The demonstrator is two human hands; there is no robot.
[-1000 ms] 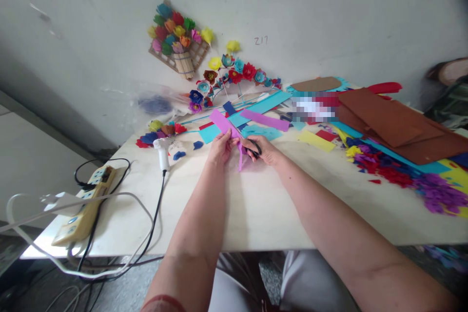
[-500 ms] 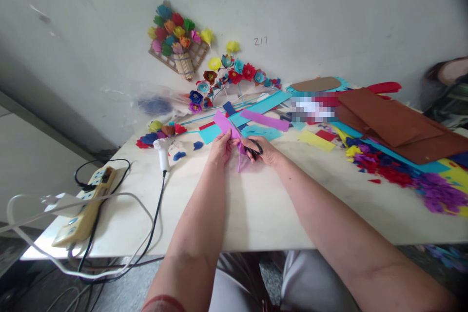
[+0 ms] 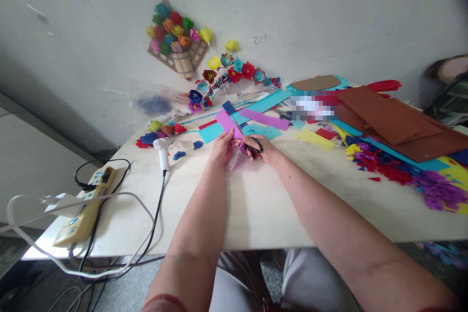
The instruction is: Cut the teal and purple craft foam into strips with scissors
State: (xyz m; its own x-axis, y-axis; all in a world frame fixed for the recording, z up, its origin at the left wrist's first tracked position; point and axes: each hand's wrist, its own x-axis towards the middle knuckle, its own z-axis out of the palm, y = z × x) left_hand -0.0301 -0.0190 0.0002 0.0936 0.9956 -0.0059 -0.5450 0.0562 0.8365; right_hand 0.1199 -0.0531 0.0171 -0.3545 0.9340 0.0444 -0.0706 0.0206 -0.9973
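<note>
Power strip [image 3: 86, 202] on the desk [image 3: 270, 204], well left of the scissors [image 3: 251, 149], near side. Thin purple sliver [image 3: 237, 157] dangles just left of the scissors handles. Right hand [image 3: 268, 149]: fingers curled closed round those handles; can't tell the blade gap. Left hand [image 3: 220, 148], just left of the scissors: thumb and fingers together, pinching the purple strip [image 3: 226, 121], which lies along the blades and pokes out past them. Loose purple piece [image 3: 265, 119] beyond the scissors, turquoise strip [image 3: 261, 107] behind it.
</note>
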